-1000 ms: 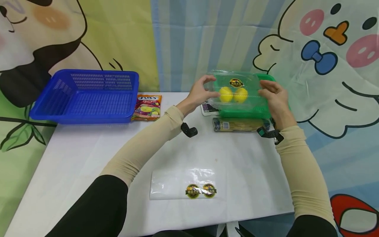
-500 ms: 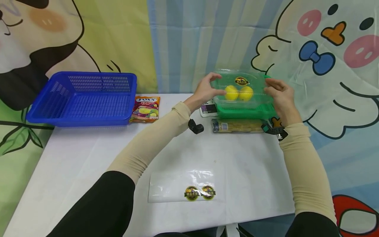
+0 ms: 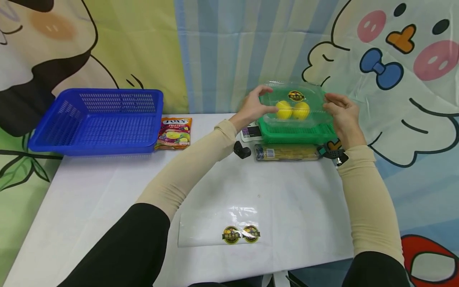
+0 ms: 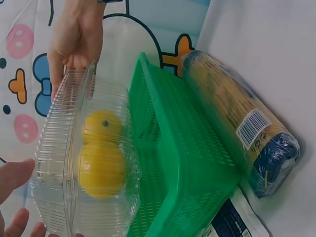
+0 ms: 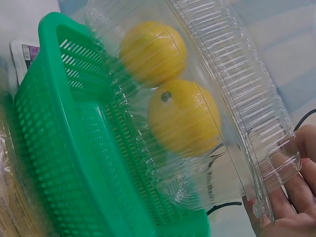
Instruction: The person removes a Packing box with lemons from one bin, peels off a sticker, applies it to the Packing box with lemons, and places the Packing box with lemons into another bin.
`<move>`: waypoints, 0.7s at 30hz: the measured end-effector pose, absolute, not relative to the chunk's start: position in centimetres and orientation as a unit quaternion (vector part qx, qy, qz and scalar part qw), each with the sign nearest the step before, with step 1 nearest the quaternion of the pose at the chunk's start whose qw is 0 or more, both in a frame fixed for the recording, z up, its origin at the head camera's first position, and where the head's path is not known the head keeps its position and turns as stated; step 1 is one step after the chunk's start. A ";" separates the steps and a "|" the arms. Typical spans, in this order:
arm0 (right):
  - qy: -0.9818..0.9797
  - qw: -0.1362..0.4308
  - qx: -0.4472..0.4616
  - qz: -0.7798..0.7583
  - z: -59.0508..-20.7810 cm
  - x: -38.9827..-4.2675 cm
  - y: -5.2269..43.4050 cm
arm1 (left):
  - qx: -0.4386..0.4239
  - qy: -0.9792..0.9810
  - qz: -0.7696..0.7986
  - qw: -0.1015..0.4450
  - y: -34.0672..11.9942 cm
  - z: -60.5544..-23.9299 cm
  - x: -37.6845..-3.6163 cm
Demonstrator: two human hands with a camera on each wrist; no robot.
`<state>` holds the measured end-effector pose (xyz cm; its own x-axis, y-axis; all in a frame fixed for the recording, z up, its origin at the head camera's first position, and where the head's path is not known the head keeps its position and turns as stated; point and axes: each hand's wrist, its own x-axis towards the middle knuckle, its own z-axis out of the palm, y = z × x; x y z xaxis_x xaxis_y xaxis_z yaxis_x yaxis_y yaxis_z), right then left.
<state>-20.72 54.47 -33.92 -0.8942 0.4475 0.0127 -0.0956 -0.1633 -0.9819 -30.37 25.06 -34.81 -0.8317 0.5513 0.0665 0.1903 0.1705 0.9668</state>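
The clear box (image 3: 295,107) with two lemons (image 3: 293,110) inside is held between both hands over the green basket (image 3: 297,134), at the far right of the surface (image 3: 107,187). The left hand (image 3: 255,107) is curled on the box's left end, thumb below and fingers over the lid; the right hand (image 3: 340,113) pinches the right end in the same way. In the left wrist view the box (image 4: 84,163) is seen just above the basket (image 4: 182,163), its underside close to the mesh — whether it touches cannot be told. The right wrist view shows the lemons (image 5: 170,89) pressed against the clear wall, with the basket (image 5: 64,148) directly beneath.

Compared with a second ago, the box has been carried to the right and back, from a spot partly in front of the basket's left edge to one squarely over it. Half a second ago it sat slightly lower-left of its present place. The grip of both hands is unchanged throughout. It is judged that the box is being lowered into the basket and has not yet been let go.

Nothing else has been shifted — the blue basket (image 3: 97,119), the candy bag (image 3: 173,133), the noodle pack (image 3: 287,152) before the green basket and the sticker sheet (image 3: 224,232) lie as before.
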 end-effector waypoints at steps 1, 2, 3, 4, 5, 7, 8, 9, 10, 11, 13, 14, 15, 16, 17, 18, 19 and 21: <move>-0.617 0.182 -0.142 0.752 -33.9 -20.8 54.5 | 0.247 0.751 0.594 0.153 25.1 -34.8 -30.4; -0.615 0.183 -0.142 0.754 -33.9 -20.8 54.6 | 0.246 0.752 0.592 0.154 25.2 -34.9 -30.5; -0.613 0.184 -0.142 0.755 -33.9 -20.9 54.7 | 0.246 0.753 0.591 0.153 25.2 -34.9 -30.5; -0.607 0.184 -0.143 0.760 -33.8 -20.9 54.7 | 0.246 0.754 0.590 0.153 25.3 -34.9 -30.6; -0.605 0.185 -0.143 0.761 -33.8 -21.0 54.8 | 0.247 0.755 0.589 0.151 25.4 -35.0 -30.6; -0.597 0.188 -0.145 0.766 -33.8 -21.2 54.9 | 0.246 0.755 0.589 0.146 25.6 -35.0 -30.7; -0.594 0.189 -0.146 0.768 -33.9 -21.3 55.0 | 0.246 0.755 0.590 0.144 25.7 -35.1 -30.8; -0.591 0.190 -0.146 0.770 -33.9 -21.4 55.2 | 0.244 0.756 0.590 0.143 25.9 -35.1 -30.9; -0.591 0.192 -0.145 0.770 -33.9 -21.5 55.3 | 0.243 0.756 0.592 0.142 26.1 -35.1 -31.0; -0.593 0.194 -0.144 0.768 -34.0 -21.6 55.4 | 0.242 0.756 0.591 0.141 26.2 -35.1 -31.0; -0.585 0.196 -0.145 0.773 -34.1 -21.8 55.8 | 0.241 0.758 0.590 0.142 26.6 -35.2 -31.2; -0.582 0.197 -0.145 0.775 -34.2 -21.9 55.9 | 0.241 0.759 0.588 0.143 26.8 -35.2 -31.2; -0.581 0.199 -0.144 0.776 -34.3 -21.9 56.1 | 0.241 0.760 0.586 0.143 27.0 -35.3 -31.3; -0.581 0.199 -0.145 0.776 -34.4 -21.9 56.2 | 0.241 0.761 0.585 0.144 27.2 -35.4 -31.3; -0.578 0.198 -0.147 0.778 -34.5 -22.0 56.4 | 0.241 0.762 0.583 0.145 27.4 -35.6 -31.4; -0.572 0.197 -0.149 0.782 -34.6 -22.0 56.5 | 0.241 0.762 0.583 0.146 27.5 -35.7 -31.4; -0.570 0.197 -0.153 0.783 -34.7 -22.0 56.6 | 0.240 0.763 0.581 0.147 27.7 -35.9 -31.4; -0.570 0.193 -0.160 0.783 -34.9 -22.1 56.8 | 0.240 0.762 0.582 0.149 28.0 -36.3 -31.5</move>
<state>-22.07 56.82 -34.90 -0.8748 0.4836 -0.0305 -0.1198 -0.2769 -0.9534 -31.49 27.98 -36.28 -0.8400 0.5401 0.0523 0.1925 0.2066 0.9593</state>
